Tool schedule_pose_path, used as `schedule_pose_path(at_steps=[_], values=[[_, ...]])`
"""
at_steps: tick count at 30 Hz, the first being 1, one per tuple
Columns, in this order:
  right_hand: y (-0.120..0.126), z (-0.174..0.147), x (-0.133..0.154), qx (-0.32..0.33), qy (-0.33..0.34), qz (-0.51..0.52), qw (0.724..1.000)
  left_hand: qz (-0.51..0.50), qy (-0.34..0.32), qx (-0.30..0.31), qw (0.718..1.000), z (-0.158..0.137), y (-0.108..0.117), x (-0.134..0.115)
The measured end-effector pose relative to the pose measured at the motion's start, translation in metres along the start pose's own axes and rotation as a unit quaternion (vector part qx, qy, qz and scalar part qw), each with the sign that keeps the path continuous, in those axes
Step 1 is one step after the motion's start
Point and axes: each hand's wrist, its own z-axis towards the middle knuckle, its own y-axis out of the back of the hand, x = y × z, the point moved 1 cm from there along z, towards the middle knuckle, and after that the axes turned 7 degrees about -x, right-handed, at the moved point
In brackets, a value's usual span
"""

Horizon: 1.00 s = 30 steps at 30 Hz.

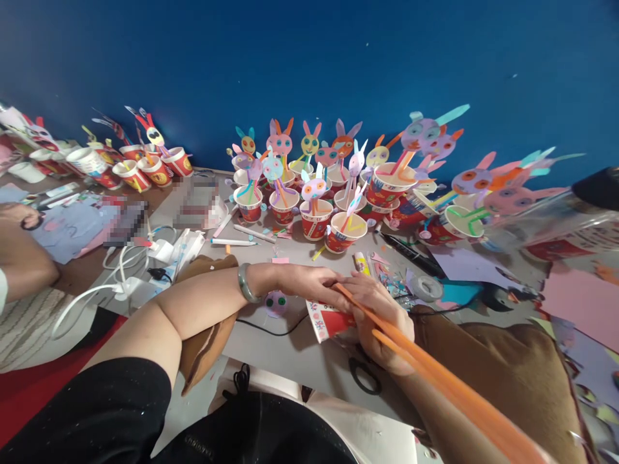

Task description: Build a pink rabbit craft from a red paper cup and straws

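In the middle of the head view, a red and white paper cup [329,321] lies tilted on its side in my right hand [387,316], whose fingers are closed round it. My left hand [309,283] reaches across to the cup, its fingers pressed together at the near end of long orange strips [435,370] that look like pipe cleaners. These strips run over my right hand and forearm towards the camera. My fingers hide where they meet the cup. A purple paper face [275,303] with green eyes lies under my left wrist.
Several cups with paper rabbit heads [314,209] stand by the blue wall. A tape roll [428,289], a glue stick [360,263] and a black ring [365,376] lie nearby. Left are a power strip [186,254] and another person's arm [26,264]; a clear bottle [570,212] is right.
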Motion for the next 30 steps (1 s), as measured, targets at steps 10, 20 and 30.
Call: schedule_pose_path(at_steps=[10, 20, 30], values=[[0.004, 0.002, -0.023, -0.29, -0.238, -0.023, 0.927, -0.159, -0.068, -0.008, 0.985, -0.013, 0.0, -0.017], [0.002, 0.001, -0.025, -0.289, -0.184, -0.067, 0.937, -0.02, -0.167, -0.142, 0.975, 0.005, 0.002, 0.0], [0.018, 0.004, -0.022, -0.243, -0.165, -0.109, 0.95, 0.164, -0.264, -0.173, 0.934, 0.001, 0.008, -0.003]])
